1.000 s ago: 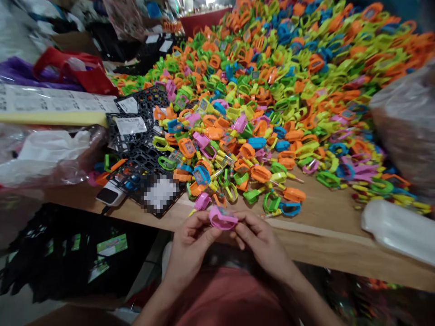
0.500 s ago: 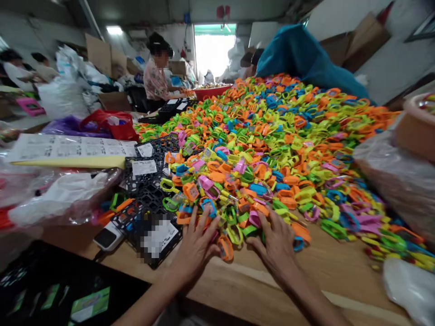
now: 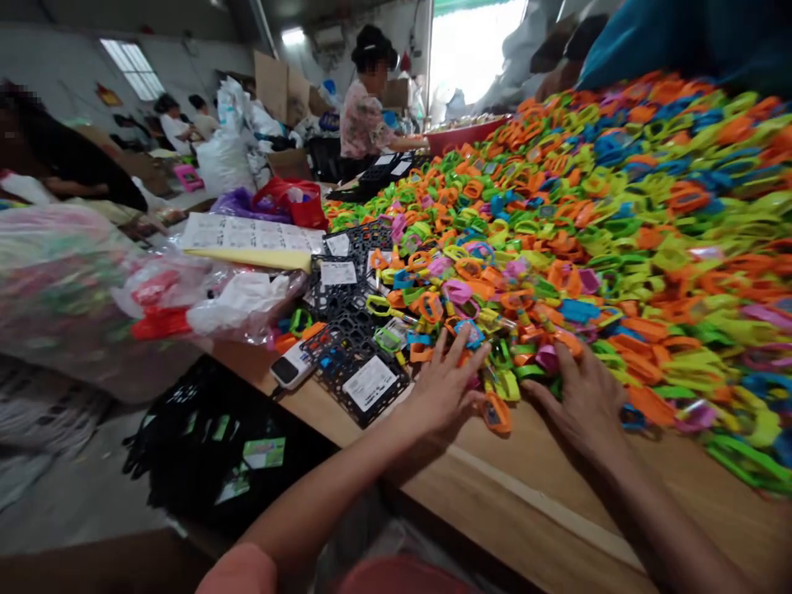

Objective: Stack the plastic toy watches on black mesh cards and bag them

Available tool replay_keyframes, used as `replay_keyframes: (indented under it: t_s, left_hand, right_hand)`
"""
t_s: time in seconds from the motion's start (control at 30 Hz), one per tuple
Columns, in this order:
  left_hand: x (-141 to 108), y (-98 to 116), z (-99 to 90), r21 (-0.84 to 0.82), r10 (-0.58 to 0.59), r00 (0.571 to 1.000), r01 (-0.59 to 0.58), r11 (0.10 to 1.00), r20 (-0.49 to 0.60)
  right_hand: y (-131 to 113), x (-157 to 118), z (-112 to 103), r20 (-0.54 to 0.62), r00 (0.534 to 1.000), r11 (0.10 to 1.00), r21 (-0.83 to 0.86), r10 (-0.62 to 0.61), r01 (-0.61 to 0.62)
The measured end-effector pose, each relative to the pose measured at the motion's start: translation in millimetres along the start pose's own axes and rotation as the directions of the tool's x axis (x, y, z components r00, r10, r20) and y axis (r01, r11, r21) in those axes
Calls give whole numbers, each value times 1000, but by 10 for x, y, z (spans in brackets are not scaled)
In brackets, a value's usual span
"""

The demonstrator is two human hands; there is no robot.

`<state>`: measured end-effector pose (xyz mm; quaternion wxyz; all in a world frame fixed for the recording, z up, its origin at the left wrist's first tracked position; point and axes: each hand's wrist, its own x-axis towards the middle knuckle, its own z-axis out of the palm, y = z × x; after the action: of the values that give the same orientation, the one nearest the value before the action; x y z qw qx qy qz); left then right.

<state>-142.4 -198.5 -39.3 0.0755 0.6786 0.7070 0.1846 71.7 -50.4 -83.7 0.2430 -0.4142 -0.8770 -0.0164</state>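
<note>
The left hand and right hand, both grips open, lie spread on the heap of plastic toy watches, an orange watch between them; this looks like picking, so the next move calls for closing on one watch.

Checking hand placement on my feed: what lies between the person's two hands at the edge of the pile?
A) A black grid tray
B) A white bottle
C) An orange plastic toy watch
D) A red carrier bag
C: the orange plastic toy watch lies on the wooden table, between the left hand and the right hand.
</note>
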Motion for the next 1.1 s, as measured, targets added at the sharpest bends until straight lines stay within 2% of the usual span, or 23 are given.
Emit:
replay_keyframes:
  t_s: [0.13, 0.2, 0.23, 0.37, 0.47, 0.53, 0.6, 0.67, 0.73, 0.8, 0.9, 0.97, 1.0, 1.1]
  left_hand:
    - [-459, -9, -255, -152, 49, 994, -64, 986, -100]
    - [-727, -112, -359, -236, -43, 977, -7, 972, -208]
    - [-850, -191, -402, -255, -120, 955, 49, 966, -270]
    - [-1190, -620, -538, -141, -394, 808, 371, 918, -437]
    - [-1289, -922, -623, -33, -538, 676, 607, 794, -503]
    - [-1310, -1058, -669, -38, -613, 590, 703, 710, -525]
    - [-1304, -1140, -698, -92, -658, 523, 741, 665, -542]
    - [-1273, -1188, -709, -207, -699, 467, 731, 650, -542]
    - [-1223, -1224, -719, -387, -758, 426, 673, 630, -494]
    - [-1172, -1257, -747, -590, -820, 394, 569, 572, -416]
    - [-1143, -1243, -865, -804, -862, 356, 351, 481, -360]
    - [-1182, -1123, -996, -814, -825, 357, 231, 533, -439]
    - [-1221, -1018, -1069, -772, -778, 353, 196, 604, -519]
    - [-1412, -541, -1252, -514, -560, 293, 222, 828, -775]
  right_hand:
    - [66, -194, -103, -15, 999, 995, 90, -51, 52]
    - [87, -298, -184, -13, 998, 990, 124, -63, 64]
    - [86, -340, -234, -14, 998, 989, 136, -56, 58]
    - [-40, -411, -479, -53, 999, 975, 222, -3, 15]
    - [-317, -421, -639, -72, 997, 928, 372, -11, 37]
    - [-601, -454, -681, 16, 999, 850, 527, -44, 28]
    - [-943, -504, -657, 204, 970, 734, 678, -135, -40]
    - [-1292, -539, -585, 357, 893, 636, 764, -274, -110]
    - [-1577, -533, -490, 370, 845, 581, 809, -385, -89]
    - [-1742, -489, -396, 308, 842, 572, 820, -443, 1]
    - [-1758, -408, -297, 265, 869, 661, 745, -419, 92]
    - [-1678, -376, -281, 302, 875, 742, 665, -378, 91]
    - [-1631, -370, -293, 332, 870, 776, 624, -365, 88]
    - [-1496, -410, -402, 420, 848, 864, 497, -323, 83]
